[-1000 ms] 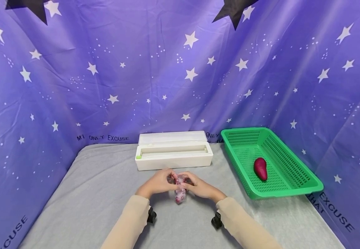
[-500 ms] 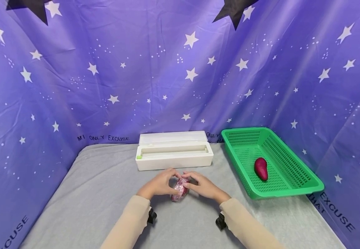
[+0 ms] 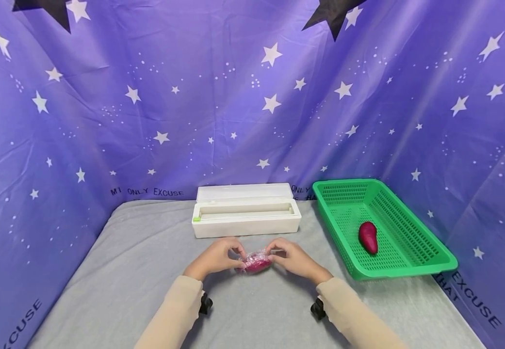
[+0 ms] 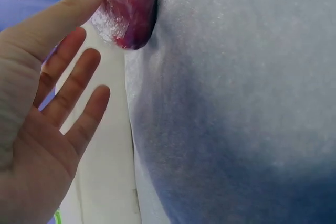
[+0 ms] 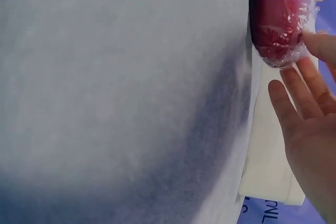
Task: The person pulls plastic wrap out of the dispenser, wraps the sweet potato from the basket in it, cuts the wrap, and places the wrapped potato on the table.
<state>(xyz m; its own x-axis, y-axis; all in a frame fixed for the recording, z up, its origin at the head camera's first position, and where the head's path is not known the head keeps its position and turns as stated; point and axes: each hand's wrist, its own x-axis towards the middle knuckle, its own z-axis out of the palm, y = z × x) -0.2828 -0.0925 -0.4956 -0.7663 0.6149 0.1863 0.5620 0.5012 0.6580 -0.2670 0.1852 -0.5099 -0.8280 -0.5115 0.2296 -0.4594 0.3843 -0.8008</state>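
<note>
curtain (image 3: 217,114): purple | print: white stars (image 3: 271,54), 2 black stars (image 3: 334,15) | tabletop (image 3: 130,264): grey

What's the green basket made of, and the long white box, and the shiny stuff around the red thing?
Green basket: smooth, slightly shiny plastic, probably; its holes look molded in.
White box: likely hard plastic, mostly dull, with straight, clean edges.
Shiny stuff: seems to be thin, clear plastic film; it crinkles, glints and lets red show through.
</note>
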